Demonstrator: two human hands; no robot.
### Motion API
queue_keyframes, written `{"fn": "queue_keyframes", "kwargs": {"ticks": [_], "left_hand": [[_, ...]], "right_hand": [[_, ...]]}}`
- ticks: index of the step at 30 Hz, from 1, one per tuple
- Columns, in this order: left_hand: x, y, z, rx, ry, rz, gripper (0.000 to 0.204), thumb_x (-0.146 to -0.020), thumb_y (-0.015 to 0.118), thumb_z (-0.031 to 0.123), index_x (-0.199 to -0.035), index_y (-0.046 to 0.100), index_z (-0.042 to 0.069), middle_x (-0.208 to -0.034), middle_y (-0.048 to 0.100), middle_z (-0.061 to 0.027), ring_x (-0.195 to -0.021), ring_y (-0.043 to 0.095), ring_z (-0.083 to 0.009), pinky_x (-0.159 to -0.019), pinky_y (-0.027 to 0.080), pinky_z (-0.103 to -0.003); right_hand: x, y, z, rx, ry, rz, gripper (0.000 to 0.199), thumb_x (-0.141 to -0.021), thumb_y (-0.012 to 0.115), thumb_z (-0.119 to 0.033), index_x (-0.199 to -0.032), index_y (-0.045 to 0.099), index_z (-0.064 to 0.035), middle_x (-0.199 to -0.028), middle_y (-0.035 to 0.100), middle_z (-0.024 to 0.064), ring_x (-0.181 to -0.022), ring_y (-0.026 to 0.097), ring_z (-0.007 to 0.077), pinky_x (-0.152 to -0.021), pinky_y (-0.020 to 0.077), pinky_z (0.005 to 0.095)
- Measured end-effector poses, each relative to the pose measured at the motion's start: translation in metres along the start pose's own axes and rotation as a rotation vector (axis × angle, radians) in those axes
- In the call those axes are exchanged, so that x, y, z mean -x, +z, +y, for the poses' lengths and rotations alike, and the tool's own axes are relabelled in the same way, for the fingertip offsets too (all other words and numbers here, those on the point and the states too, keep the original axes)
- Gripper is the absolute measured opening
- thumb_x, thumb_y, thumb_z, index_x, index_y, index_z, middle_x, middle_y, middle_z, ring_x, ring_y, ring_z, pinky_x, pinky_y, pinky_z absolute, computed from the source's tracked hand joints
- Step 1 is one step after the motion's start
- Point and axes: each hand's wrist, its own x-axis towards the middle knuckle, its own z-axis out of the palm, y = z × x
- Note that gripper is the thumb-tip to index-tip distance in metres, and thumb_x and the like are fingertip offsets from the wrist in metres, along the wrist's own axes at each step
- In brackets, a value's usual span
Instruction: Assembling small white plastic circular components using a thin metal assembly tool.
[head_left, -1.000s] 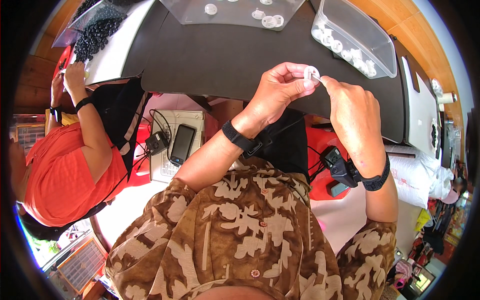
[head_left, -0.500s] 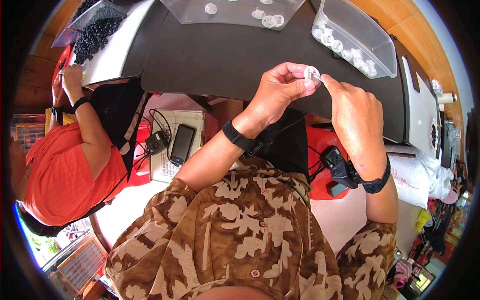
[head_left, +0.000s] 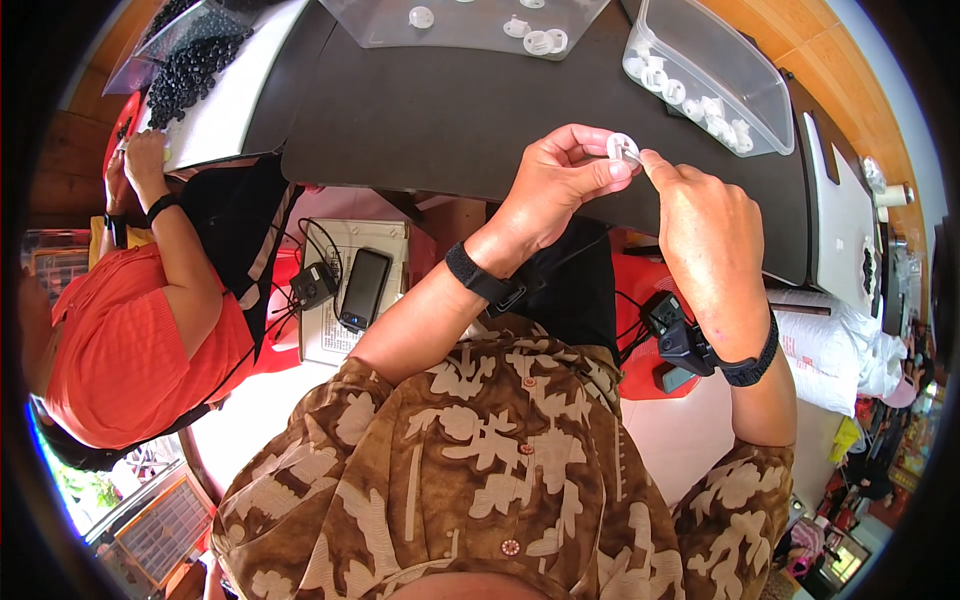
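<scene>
My left hand point(head_left: 553, 185) pinches a small white round plastic part point(head_left: 621, 144) between thumb and fingers, above the near edge of the dark table. The part has a raised rim and some relief on its face. Close on its right is my right hand point(head_left: 712, 225), closed, with the forefinger and thumb tip against the part's side. A thin pale piece shows between the right fingertips and the part; what it is and how it is gripped is mostly hidden. Similar white parts point(head_left: 715, 118) lie in a clear plastic bin at the right back.
The clear bin point(head_left: 775, 95) and another clear bin point(head_left: 375, 38) with white parts stand on the dark table point(head_left: 440, 120). At left, a co-worker in a red shirt point(head_left: 130, 340) handles something near black pieces point(head_left: 190, 80). A phone point(head_left: 366, 285) lies on a box beside me.
My right hand has shifted very slightly left, toward the white part. My left hand and the part stay almost still.
</scene>
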Motion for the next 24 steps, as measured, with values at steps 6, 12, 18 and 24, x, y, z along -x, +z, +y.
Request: {"fn": "queue_keyframes", "kwargs": {"ticks": [6,12,18,24], "left_hand": [[-0.0008,0.0004,-0.0004,0.009,0.001,0.007,0.026,-0.085,0.068,0.002,-0.109,0.059,0.003,-0.104,0.065,-0.0088,-0.096,0.064,-0.0167,-0.088,0.054,-0.03],[-0.0007,-0.0012,-0.0009,0.012,0.012,0.001,0.025,-0.085,0.068,0.002,-0.109,0.059,0.003,-0.104,0.064,-0.0083,-0.095,0.064,-0.0162,-0.088,0.055,-0.03],[-0.0007,-0.0007,-0.0006,0.005,0.01,-0.002,0.024,-0.086,0.068,0.002,-0.108,0.059,0.003,-0.104,0.064,-0.0081,-0.096,0.064,-0.0157,-0.088,0.055,-0.03],[-0.0014,-0.0023,-0.0016,0.006,0.018,-0.003,0.024,-0.086,0.067,0.001,-0.108,0.059,0.003,-0.105,0.064,-0.0084,-0.097,0.063,-0.0153,-0.089,0.055,-0.03]], "right_hand": [[-0.0006,-0.0006,-0.0023,0.006,0.0,0.0,0.029,-0.079,0.057,-0.007,-0.108,0.064,-0.0029,-0.074,0.064,0.0115,-0.066,0.067,0.0285,-0.057,0.0534,0.0365],[-0.0007,-0.001,-0.0035,0.024,-0.024,0.014,0.03,-0.077,0.06,-0.007,-0.106,0.063,-0.0015,-0.073,0.063,0.0117,-0.066,0.067,0.0277,-0.056,0.0537,0.036],[-0.0002,-0.0003,-0.0036,0.046,-0.036,0.017,0.025,-0.076,0.061,-0.007,-0.101,0.062,-0.0019,-0.071,0.063,0.0109,-0.065,0.067,0.0265,-0.055,0.0536,0.0353],[-0.0017,0.0017,-0.004,0.053,-0.042,0.031,0.023,-0.077,0.06,-0.008,-0.1,0.063,-0.0019,-0.07,0.063,0.0105,-0.063,0.067,0.0261,-0.053,0.0534,0.0346]]}}
